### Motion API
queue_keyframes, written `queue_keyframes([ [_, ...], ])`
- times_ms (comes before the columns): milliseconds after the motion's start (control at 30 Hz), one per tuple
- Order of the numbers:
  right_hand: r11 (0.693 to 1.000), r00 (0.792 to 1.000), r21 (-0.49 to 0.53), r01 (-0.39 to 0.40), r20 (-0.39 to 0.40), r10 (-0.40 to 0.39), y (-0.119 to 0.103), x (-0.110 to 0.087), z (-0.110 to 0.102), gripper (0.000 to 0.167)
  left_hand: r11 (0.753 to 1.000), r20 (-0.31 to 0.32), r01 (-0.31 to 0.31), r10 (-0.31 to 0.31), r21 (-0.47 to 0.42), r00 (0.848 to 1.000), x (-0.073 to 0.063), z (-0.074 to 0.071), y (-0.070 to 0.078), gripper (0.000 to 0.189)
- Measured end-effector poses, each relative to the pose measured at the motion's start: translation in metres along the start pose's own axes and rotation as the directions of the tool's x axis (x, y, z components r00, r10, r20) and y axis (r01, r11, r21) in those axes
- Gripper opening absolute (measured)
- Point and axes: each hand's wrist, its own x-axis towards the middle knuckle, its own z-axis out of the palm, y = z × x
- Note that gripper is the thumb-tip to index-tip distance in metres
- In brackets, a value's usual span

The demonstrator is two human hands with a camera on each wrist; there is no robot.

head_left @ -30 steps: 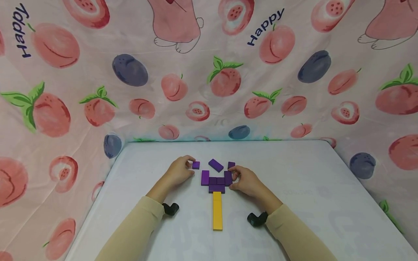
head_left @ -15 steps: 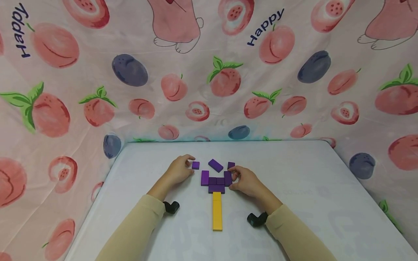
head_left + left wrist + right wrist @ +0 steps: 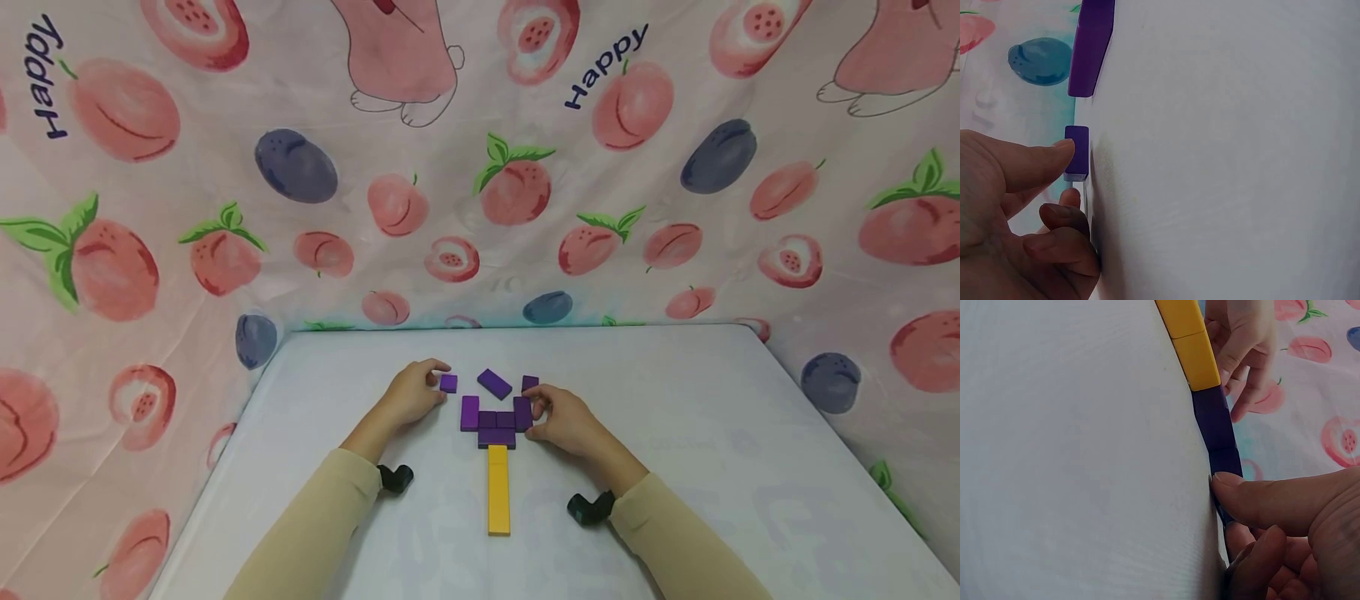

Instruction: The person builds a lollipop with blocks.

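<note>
My left hand (image 3: pixel 412 393) is at the far left of the layout, thumb and index finger around a small purple block (image 3: pixel 448 383). In the left wrist view its thumb overlaps that block (image 3: pixel 1077 152). My right hand (image 3: pixel 566 419) holds the upright purple block (image 3: pixel 522 412) on the right side, thumb at its near end and index finger near its far end. A matching upright purple block (image 3: pixel 469 413) stands opposite. Between them lie two small purple blocks and a wider purple block (image 3: pixel 497 438). A yellow strip of blocks (image 3: pixel 498 492) runs toward me from there.
A tilted purple block (image 3: pixel 494 383) lies beyond the layout, with another small purple block (image 3: pixel 530 383) just past my right fingers. Black wrist devices (image 3: pixel 591 508) sit at both cuffs. The white table (image 3: pixel 712 433) meets a fruit-printed cloth (image 3: pixel 480 275) at its back edge.
Both hands and all the blocks keep their places. The head view has tilted very slightly, so everything sits a little lower in it.
</note>
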Motion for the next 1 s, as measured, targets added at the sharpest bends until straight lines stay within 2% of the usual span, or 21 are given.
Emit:
queue_keyframes([
  [567, 1.000, 1.000, -0.004, 0.028, -0.013, -0.028, 0.0023, 0.0003, 0.0015, 0.060, 1.000, -0.003, 0.018, -0.018, -0.002, 1.000, -0.0028, -0.0001, 0.0059, 0.037],
  [1000, 0.999, 0.999, -0.005, 0.033, -0.017, -0.033, 0.0033, 0.0005, 0.0019, 0.061, 1.000, -0.003, 0.010, -0.010, 0.005, 1.000, 0.0035, 0.0038, 0.0058, 0.037],
])
